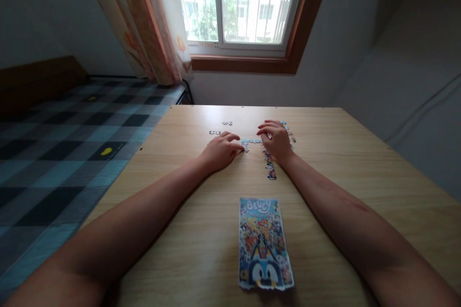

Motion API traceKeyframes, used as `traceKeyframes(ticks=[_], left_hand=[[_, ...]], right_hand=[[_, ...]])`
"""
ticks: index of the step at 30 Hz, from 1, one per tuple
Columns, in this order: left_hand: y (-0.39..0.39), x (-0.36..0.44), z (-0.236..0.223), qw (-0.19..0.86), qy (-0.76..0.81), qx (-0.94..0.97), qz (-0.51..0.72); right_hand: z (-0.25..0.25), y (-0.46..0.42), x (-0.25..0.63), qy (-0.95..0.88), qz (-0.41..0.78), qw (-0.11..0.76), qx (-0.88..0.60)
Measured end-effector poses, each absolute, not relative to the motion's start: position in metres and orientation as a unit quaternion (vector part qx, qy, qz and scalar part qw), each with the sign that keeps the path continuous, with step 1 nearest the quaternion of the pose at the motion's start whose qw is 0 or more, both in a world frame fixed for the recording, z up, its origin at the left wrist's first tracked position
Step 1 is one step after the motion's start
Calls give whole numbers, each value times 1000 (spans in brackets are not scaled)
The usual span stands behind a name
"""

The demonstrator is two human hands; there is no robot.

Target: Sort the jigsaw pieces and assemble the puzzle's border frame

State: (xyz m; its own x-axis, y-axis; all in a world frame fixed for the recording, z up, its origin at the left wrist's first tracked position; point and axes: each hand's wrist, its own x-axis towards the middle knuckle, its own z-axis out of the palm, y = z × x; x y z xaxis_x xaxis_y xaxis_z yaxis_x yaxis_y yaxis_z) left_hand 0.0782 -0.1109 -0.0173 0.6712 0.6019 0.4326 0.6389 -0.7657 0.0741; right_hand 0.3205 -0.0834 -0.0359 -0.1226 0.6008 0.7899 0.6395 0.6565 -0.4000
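Note:
A partly joined jigsaw puzzle point(254, 141) lies on the wooden table, with a top strip and a right-hand column point(271, 171) of linked pieces. At its left end my left hand point(223, 151) rests with fingers apart, its thumb touching the small puzzle pieces point(245, 146) there. My right hand point(278, 140) is over the puzzle's upper right part, fingers spread and slightly bent, hiding some pieces. Nothing can be seen held in either hand. Loose puzzle pieces point(289, 132) lie just right of my right hand. Beyond my left hand are more loose pieces point(215, 133) and a small group point(227, 123).
A printed Bluey picture sheet or packet point(265, 244) with a ragged lower edge lies between my forearms on the table point(201, 230). To the left stands a bed with a checked cover point(72, 153). A curtain point(144, 24) and a barred window point(248, 9) are behind the table.

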Motion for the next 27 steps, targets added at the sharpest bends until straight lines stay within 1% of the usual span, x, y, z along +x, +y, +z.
traceKeyframes(ticks=[7, 9, 15, 19, 23, 27], left_hand=[[-113, 80, -13, 59, -331, -912, -233], [-114, 79, -10, 69, -344, -901, -254], [-103, 59, -3, 60, -460, -787, -407], [-89, 36, -1, 48, -543, -689, -477], [-76, 19, -6, 7, -619, -587, -521], [-67, 11, -14, -39, -658, -536, -527]], right_hand=[[-36, -84, 321, -747, -17, 520, -415], [-35, -85, 320, -746, -16, 520, -415], [-34, -84, 318, -731, -16, 536, -422], [-36, -81, 318, -718, -17, 552, -424], [-37, -81, 317, -712, -12, 556, -429], [-35, -84, 315, -713, -10, 556, -428]])
